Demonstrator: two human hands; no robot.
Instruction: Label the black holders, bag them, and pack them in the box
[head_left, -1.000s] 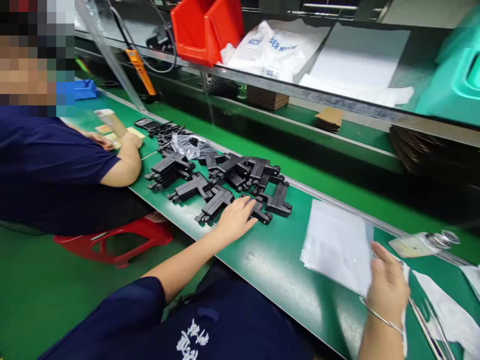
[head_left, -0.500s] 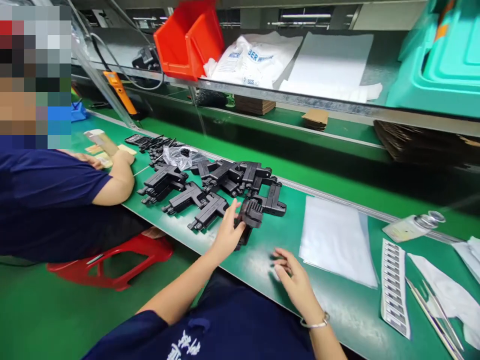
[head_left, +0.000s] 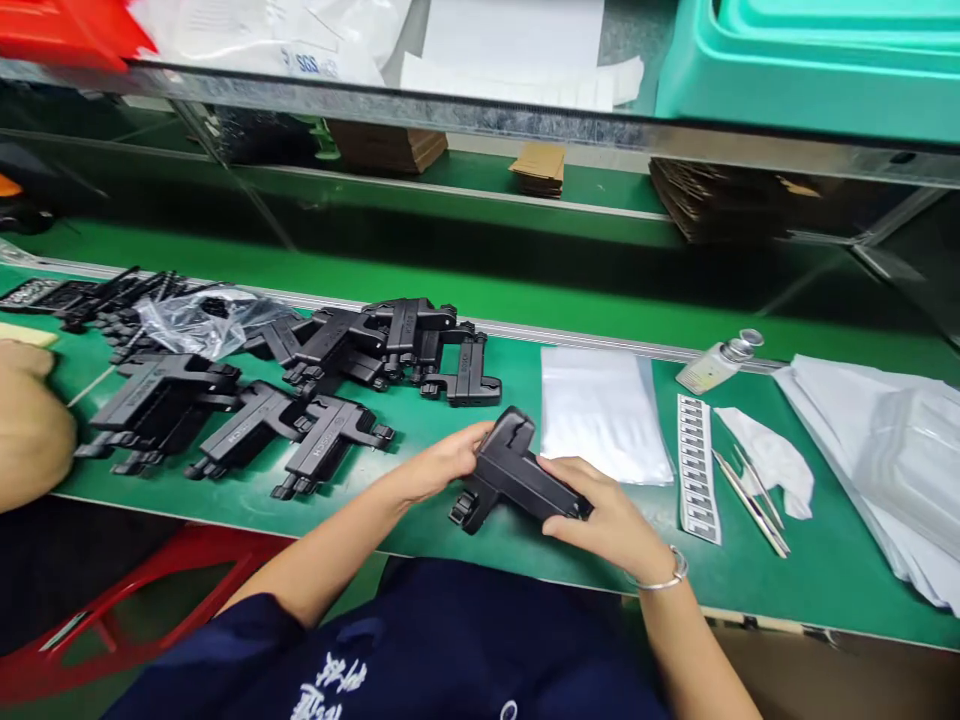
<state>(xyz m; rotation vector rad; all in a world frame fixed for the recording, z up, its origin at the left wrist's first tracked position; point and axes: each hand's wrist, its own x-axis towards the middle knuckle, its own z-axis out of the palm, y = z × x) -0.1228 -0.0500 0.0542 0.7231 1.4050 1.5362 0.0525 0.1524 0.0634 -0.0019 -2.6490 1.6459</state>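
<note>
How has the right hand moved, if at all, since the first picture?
Yes: the right hand moved left, from over the label strip to well clear of it.

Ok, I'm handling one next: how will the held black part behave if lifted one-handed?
The black part is probably stiff: it shows no bend while held. Its crosspiece sits towards one end, so it may twist in a one-handed grip. Flat sides suggest it won't roll.
</note>
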